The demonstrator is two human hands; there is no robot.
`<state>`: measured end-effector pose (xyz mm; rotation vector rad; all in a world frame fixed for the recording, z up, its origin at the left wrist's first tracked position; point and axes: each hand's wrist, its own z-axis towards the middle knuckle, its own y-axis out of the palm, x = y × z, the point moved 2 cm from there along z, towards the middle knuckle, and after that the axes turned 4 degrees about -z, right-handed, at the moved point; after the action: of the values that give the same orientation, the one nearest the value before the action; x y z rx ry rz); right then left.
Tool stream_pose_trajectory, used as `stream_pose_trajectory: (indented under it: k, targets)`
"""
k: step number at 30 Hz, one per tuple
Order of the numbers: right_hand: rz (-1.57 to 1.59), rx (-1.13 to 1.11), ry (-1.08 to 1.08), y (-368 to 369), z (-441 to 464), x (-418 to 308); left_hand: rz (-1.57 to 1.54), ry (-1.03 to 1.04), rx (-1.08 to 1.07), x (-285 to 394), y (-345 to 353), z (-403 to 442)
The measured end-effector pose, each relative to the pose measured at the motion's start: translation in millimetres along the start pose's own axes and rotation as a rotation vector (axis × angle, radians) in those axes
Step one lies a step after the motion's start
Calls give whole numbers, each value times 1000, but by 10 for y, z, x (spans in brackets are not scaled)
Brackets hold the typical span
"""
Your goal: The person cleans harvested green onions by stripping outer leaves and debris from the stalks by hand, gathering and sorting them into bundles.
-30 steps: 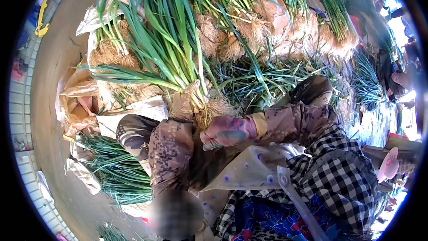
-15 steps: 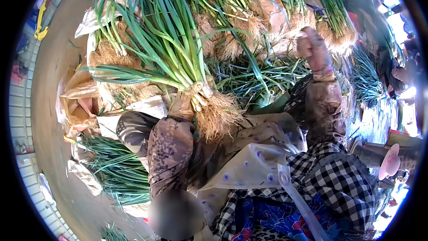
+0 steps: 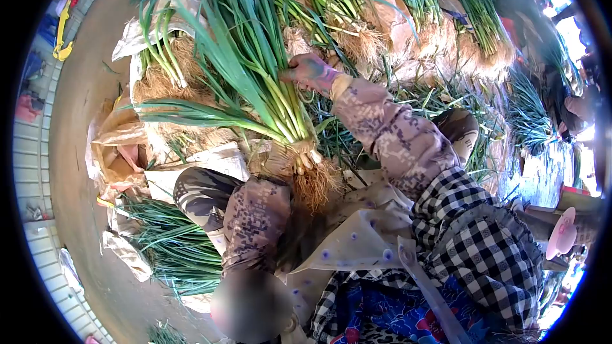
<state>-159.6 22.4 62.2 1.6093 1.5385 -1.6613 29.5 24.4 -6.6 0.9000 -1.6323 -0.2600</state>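
A bunch of green onions (image 3: 280, 99) lies slanted across the middle, its leaves toward the top and its pale bulbs and brown roots (image 3: 315, 185) toward my lap. My left hand (image 3: 273, 158), in a tan covering, is closed round the bunch just by the bulbs, partly hidden by the stalks. Higher up, my right hand (image 3: 312, 73), in a colourful patterned glove, has its fingers pressed together at the right edge of the stalks. The fingertips are partly lost against the leaves.
More rooted onion bunches (image 3: 363, 32) line the top. Loose green leaves (image 3: 446, 99) lie right of the held bunch. Another onion pile (image 3: 175, 242) rests at lower left, near an open brown bag (image 3: 118, 137). A clear spotted apron (image 3: 350, 236) covers my lap.
My right hand moved from the roots out to the right, then back left onto the stalks. The bunch, still in my left hand, has shifted slightly right and down.
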Motion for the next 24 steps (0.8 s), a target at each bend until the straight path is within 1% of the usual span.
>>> stream_pose_trajectory:
  k: [2,3,4,6,7,10,13,14,17,20,21,22,23,24]
  targets:
    - [61,-93,129,66,116,87,-28,7,-8,-15,-6,23]
    - [82,-173,134,62,183,117,-38,7,-17,-27,4,22]
    - [166,-86,110,42,177,197,-48,8,-22,-30,4,34]
    - [337,96,73,-1,-65,132,-65,7,-29,-47,23,38]
    - [267,223,93,-19,-94,167,-72,8,-34,-45,26,46]
    - [561,135,-73,-196,-579,77,-79,-4,-60,-71,17,71]
    - [681,127,-95,-480,-1142,-56,-107,-24,-83,-114,0,96]
    - [662,155,-80,-554,-1307,-114,-114,-33,-92,-121,15,111]
    - [628,143,-194,-698,-1632,-23,-161,-35,-143,-84,128,105]
    - [526,30,-172,-639,-1902,-119,-212,34,-154,-13,371,151]
    - [525,-53,-170,-572,-1959,-147,-246,61,-74,-127,362,269]
    - [535,-95,-236,-471,-2013,-137,-280,89,6,-243,352,373]
    - [512,-132,-244,-371,-2059,-88,-307,92,33,-158,471,344]
    - [487,-171,-251,-311,-2090,-72,-283,39,31,-298,302,493]
